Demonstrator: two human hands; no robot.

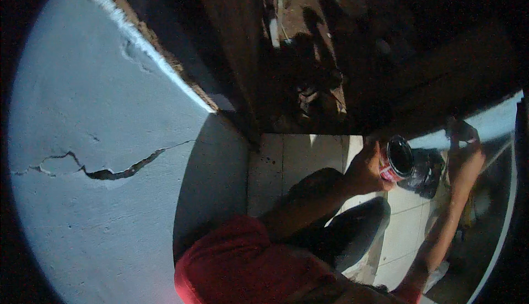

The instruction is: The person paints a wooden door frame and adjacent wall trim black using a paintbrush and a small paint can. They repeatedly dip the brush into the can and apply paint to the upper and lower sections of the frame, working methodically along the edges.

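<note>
My left hand (366, 167) is wrapped round the side of a small open can (387, 166) with a red and white label. The can's mouth is turned toward me, and its inside looks dark. To its right, my right hand (466, 158) is raised close to a pale blue-white surface (490, 123). Its fingers are bent together around something dark, too shadowed to make out. Just beyond the can, a crumpled black plastic-like bundle (430, 174) sits on the floor between my hands.
A blue-grey wall (99, 127) with a long jagged crack (118, 173) fills the left. A dark wooden post or frame (237, 50) stands at its edge, before a shadowed area with debris (311, 97). Pale floor tiles (311, 152) lie under my bent legs (361, 227).
</note>
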